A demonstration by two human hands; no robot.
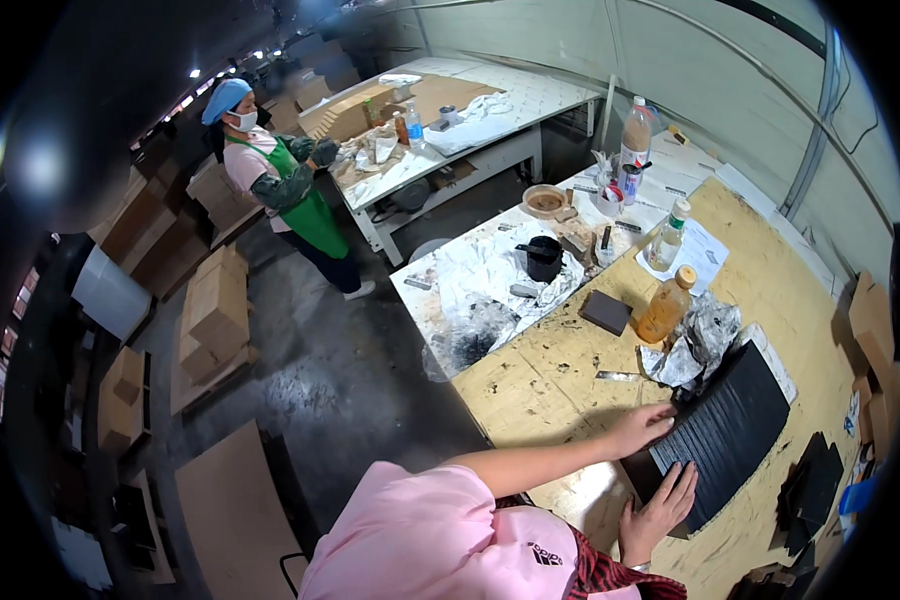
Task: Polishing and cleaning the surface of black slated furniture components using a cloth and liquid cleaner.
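A black ridged slab (735, 430), which looks like many thin black sheets packed side by side, lies on the yellowish tabletop in front of me. My left hand (642, 430) touches its far left edge, fingers fairly straight and the thumb a little apart. Flat on the near left part of the slab rests my right hand (662, 512), its fingers spread. Neither hand is closed around anything. Crumpled silver-grey foil or paper (705, 340) sits against the far end of the slab. Beside that stands a bottle of amber liquid (667, 305).
A dark sanding-block-like piece (605, 312) and a metal strip (618, 376) lie farther off. Beyond are a black cup (544, 260), a clear bottle (670, 235) and a brown bowl (545, 202). Black pieces (812, 490) lie right. A co-worker (285, 185) stands at another table.
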